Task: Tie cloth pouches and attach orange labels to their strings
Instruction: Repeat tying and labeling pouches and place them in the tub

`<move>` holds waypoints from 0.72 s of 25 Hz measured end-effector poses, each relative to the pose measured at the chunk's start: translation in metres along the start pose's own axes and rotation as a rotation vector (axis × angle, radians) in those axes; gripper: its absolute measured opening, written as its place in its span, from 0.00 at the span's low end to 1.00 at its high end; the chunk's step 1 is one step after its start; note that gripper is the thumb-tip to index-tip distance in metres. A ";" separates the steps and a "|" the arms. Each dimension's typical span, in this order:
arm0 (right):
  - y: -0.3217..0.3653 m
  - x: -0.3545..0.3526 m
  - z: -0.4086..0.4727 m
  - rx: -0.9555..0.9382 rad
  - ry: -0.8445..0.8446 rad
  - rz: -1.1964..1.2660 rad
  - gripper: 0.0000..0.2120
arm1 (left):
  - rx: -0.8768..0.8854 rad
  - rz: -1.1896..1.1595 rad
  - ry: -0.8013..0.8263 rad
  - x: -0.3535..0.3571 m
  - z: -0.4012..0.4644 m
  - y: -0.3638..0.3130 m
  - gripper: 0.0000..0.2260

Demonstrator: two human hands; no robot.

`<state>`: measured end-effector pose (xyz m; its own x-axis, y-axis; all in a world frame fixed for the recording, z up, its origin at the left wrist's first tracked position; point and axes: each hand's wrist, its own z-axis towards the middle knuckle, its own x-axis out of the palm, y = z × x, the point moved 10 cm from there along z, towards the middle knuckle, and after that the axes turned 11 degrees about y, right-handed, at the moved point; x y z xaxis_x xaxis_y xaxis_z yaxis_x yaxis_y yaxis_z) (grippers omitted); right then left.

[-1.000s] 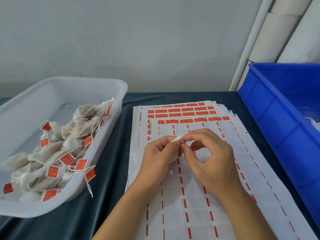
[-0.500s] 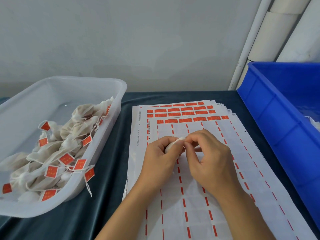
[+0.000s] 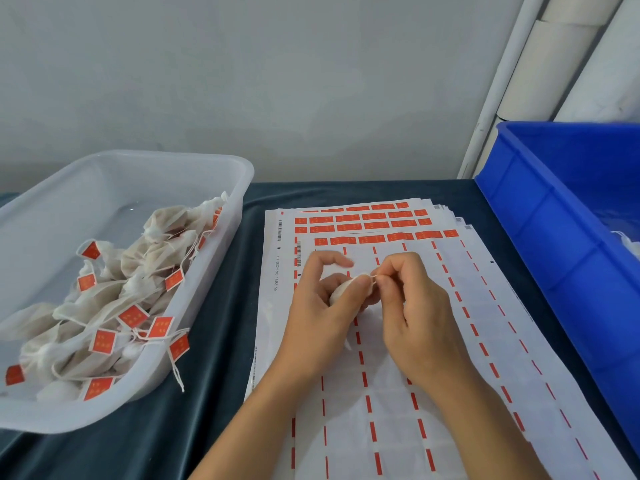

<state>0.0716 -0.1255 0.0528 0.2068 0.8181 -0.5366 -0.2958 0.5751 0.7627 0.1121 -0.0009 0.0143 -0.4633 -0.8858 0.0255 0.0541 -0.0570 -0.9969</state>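
Observation:
A small white cloth pouch (image 3: pixel 341 292) sits in my left hand (image 3: pixel 323 306), pinched between thumb and middle fingers, with the index finger lifted. My right hand (image 3: pixel 410 315) pinches the pouch's thin string (image 3: pixel 373 278) right at the pouch's neck. Both hands hover over a stack of label sheets (image 3: pixel 391 358). Orange labels (image 3: pixel 372 225) fill the far rows of the sheets; the near rows are peeled bare. Most of the pouch is hidden by my fingers.
A clear plastic tub (image 3: pixel 221 237) on the left holds several tied pouches with orange labels (image 3: pixel 132 316); one string hangs over its near rim. A blue crate (image 3: pixel 554 216) stands at the right. Dark cloth (image 3: pixel 214 393) covers the table. White pipes (image 3: pixel 540 74) rise at the back right.
The pouch has dropped deeper into my left hand and bunched into a ball. My left index finger has lifted off it. My right fingers have shifted onto the string.

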 end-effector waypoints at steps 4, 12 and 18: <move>-0.003 -0.007 -0.001 0.026 -0.058 0.041 0.08 | 0.072 0.098 0.052 0.004 0.001 -0.010 0.08; -0.014 -0.019 -0.003 0.152 -0.130 -0.099 0.07 | -0.025 0.098 0.069 0.004 0.002 -0.004 0.09; -0.028 -0.012 -0.002 0.249 -0.092 0.379 0.05 | -0.012 0.118 0.057 0.000 0.001 -0.003 0.08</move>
<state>0.0761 -0.1515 0.0369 0.2128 0.9609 -0.1770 -0.1359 0.2085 0.9685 0.1126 -0.0006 0.0174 -0.5037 -0.8585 -0.0959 0.1010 0.0518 -0.9935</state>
